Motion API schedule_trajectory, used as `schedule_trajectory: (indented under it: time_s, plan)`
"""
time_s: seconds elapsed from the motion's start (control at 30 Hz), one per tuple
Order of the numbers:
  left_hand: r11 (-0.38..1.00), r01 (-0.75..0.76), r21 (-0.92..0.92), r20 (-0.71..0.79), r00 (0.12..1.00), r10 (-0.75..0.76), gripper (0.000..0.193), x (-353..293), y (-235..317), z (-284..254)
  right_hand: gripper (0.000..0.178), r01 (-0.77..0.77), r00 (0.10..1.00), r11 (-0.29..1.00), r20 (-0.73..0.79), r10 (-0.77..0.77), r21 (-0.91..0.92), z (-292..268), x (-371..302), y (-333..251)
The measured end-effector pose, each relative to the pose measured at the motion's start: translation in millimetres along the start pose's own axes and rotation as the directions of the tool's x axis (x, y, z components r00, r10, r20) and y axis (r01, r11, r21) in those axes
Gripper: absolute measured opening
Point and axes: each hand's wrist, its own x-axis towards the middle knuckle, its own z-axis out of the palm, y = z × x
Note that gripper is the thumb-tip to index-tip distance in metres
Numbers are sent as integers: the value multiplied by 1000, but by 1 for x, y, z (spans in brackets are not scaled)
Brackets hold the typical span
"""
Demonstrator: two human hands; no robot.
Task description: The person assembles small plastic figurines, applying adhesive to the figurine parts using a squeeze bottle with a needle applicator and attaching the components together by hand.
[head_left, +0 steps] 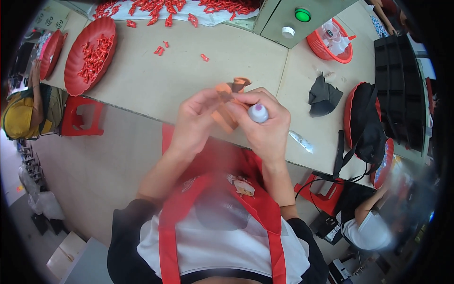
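Head view: just above the middle of the frame, the left hand (196,116) pinches an orange-brown strip (226,121) between thumb and fingers. Beside it, the right hand (267,120) is curled closed round a white tube (258,114) with a purple tip, its fingertips meeting at the strip. Both are over the counter (179,71); a red tray (71,71) of small red pieces (96,59) sits upper left, a dark cloth (324,96) right of centre.
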Motion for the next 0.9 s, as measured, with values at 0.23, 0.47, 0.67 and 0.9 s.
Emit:
schedule_trajectory:
  time_s: [0.23,0.47,0.67,0.9]
  plan:
    - [900,261,-350,260,950,-174,28,-1,0,-14,17,-26,984,931,-172,-40,-365,-37,13,23]
    - [829,330,-451,213,942,-259,28,-4,11,-8,41,29,999,977,28,-23,-211,-48,-12,1]
    - [902,247,-355,52,968,-244,27,-13,23,5,34,-23,1000,992,-6,24,121,-36,-36,-15]
    - [968,134,-212,-41,988,-146,24,-18,30,16,32,351,919,911,-105,-379,-216,-25,-45,-24]
